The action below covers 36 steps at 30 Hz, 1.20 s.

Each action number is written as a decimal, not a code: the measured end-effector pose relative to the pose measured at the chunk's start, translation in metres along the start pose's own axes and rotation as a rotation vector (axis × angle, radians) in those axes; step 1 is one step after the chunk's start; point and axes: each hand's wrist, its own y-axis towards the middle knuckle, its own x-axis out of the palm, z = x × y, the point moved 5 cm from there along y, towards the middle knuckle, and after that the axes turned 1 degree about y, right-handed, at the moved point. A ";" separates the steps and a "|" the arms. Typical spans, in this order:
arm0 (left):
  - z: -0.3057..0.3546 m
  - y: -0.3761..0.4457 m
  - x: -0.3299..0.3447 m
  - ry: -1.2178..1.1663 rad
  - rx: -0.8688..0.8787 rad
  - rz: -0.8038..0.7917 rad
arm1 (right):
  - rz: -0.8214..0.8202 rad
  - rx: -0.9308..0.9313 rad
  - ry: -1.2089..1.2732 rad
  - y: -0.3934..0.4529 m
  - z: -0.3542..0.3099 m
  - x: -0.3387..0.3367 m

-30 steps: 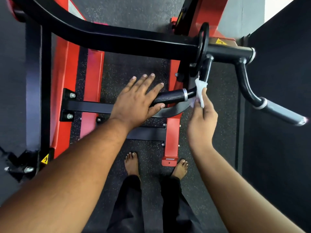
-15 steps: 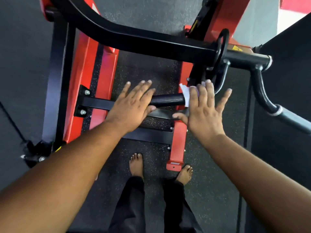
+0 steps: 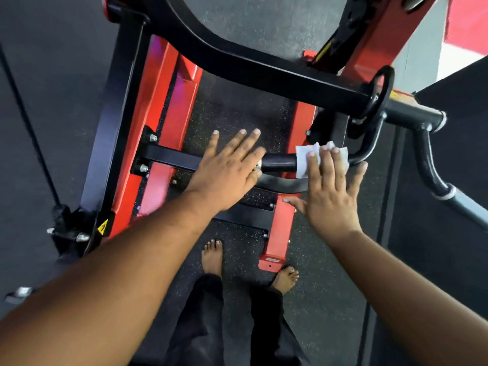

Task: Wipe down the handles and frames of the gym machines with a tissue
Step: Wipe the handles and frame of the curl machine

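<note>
Big red + black gym machine [image 3: 169, 107] fills most of the shot, w/ a thick curved black bar [image 3: 237, 62] across the top and red floor rails [image 3: 280, 228] on speckled rubber floor [image 3: 317, 299]. A second handle w/ a grey grip [image 3: 467, 204] sticks out far right. Both forearms reach in from the bottom, stretched out over the machine. Left hand [image 3: 227, 178] lies flat, palm down, fingers straight & close together, resting on the left end of the short black handle [image 3: 280, 162], not wrapped round it. Right hand [image 3: 330, 191] also flat, fingers straight and spread, thumb out to the side; fingertips [image 3: 311, 154] press the white tissue [image 3: 303, 157] onto the right end of that same handle, next to where it bends up. No curl in either hand, nothing pinched. Bare feet [image 3: 212, 257] + black trousers [image 3: 200, 326] below.
</note>
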 end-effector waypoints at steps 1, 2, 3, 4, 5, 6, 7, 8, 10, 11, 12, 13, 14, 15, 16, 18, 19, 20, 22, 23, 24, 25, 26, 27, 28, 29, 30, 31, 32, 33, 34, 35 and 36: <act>0.000 0.001 0.000 -0.005 0.002 -0.004 | -0.015 0.019 -0.006 0.007 -0.009 -0.003; 0.000 0.001 0.000 -0.004 0.003 -0.012 | -0.017 0.012 -0.012 0.020 -0.020 -0.010; -0.001 0.001 -0.001 0.000 0.005 -0.018 | -0.012 -0.006 -0.010 0.036 -0.029 -0.018; -0.001 0.001 -0.003 -0.003 0.008 -0.019 | -0.042 -0.040 -0.012 0.054 -0.034 -0.024; -0.001 0.001 -0.004 -0.007 0.014 -0.017 | -0.096 -0.074 -0.017 0.068 -0.034 -0.029; -0.001 0.002 -0.006 -0.009 0.021 -0.015 | -0.123 -0.110 -0.015 0.075 -0.030 -0.032; -0.001 0.002 -0.006 -0.008 0.027 -0.015 | -0.139 -0.138 -0.013 0.075 -0.022 -0.030; -0.001 0.002 -0.006 -0.004 0.030 -0.014 | -0.124 -0.139 -0.007 0.068 -0.012 -0.025; -0.001 0.003 -0.006 0.000 0.034 -0.012 | -0.065 -0.032 -0.010 0.037 0.007 -0.019; -0.002 0.003 -0.006 0.002 0.037 -0.010 | -0.050 0.041 -0.014 0.019 0.013 -0.014; -0.002 0.004 -0.005 0.003 0.040 -0.007 | -0.034 0.099 -0.027 0.007 0.015 -0.008; -0.002 0.004 -0.004 0.004 0.043 -0.006 | -0.023 0.134 -0.042 0.002 0.012 -0.004; -0.002 0.004 -0.003 0.004 0.046 -0.009 | -0.018 0.138 -0.057 0.005 0.003 -0.003; -0.003 0.005 -0.002 0.006 0.047 -0.014 | -0.016 0.109 -0.071 0.012 -0.011 -0.004; -0.003 0.006 -0.002 0.010 0.045 -0.024 | -0.001 0.043 -0.084 0.021 -0.027 -0.007; -0.003 0.005 -0.001 0.027 0.026 -0.042 | 0.043 -0.098 -0.082 0.037 -0.056 -0.013; -0.003 0.005 -0.002 0.032 0.016 -0.046 | 0.063 -0.140 -0.073 0.042 -0.061 -0.017; -0.002 0.004 -0.002 0.032 0.010 -0.051 | 0.068 -0.164 -0.073 0.045 -0.059 -0.019; 0.000 0.004 -0.005 0.024 0.002 -0.063 | 0.046 -0.109 -0.063 0.039 -0.035 -0.019; 0.000 0.005 -0.006 0.021 0.001 -0.067 | 0.047 -0.041 -0.051 0.031 -0.018 -0.017; 0.001 0.005 -0.007 0.022 0.003 -0.072 | 0.056 0.025 -0.037 0.022 -0.002 -0.016; 0.001 0.005 -0.006 0.028 0.002 -0.080 | 0.057 0.072 -0.026 0.014 0.010 -0.014; 0.001 0.005 -0.005 0.034 -0.002 -0.086 | 0.055 0.097 -0.022 0.010 0.015 -0.013; 0.002 0.005 -0.004 0.039 -0.007 -0.088 | 0.051 0.099 -0.022 0.009 0.013 -0.011; 0.003 0.005 -0.004 0.045 -0.014 -0.091 | 0.047 0.077 -0.019 0.012 0.004 -0.010; 0.004 0.004 -0.004 0.049 -0.023 -0.094 | 0.048 0.034 -0.023 0.018 -0.009 -0.010; 0.004 0.004 -0.004 0.052 -0.035 -0.100 | 0.057 -0.022 -0.031 0.025 -0.023 -0.010; 0.006 0.003 -0.004 0.059 -0.049 -0.112 | 0.068 -0.077 -0.028 0.032 -0.037 -0.013; 0.007 0.002 -0.004 0.073 -0.063 -0.132 | 0.076 -0.124 -0.009 0.038 -0.048 -0.015; 0.008 0.001 -0.005 0.093 -0.079 -0.157 | 0.086 -0.155 0.016 0.042 -0.054 -0.019; 0.010 -0.001 -0.007 0.108 -0.095 -0.182 | 0.091 -0.179 0.033 0.045 -0.054 -0.023; 0.013 -0.003 -0.009 0.111 -0.115 -0.213 | 0.080 -0.197 0.048 0.045 -0.049 -0.026; 0.016 -0.007 -0.013 0.110 -0.140 -0.248 | 0.065 -0.209 0.069 0.042 -0.041 -0.031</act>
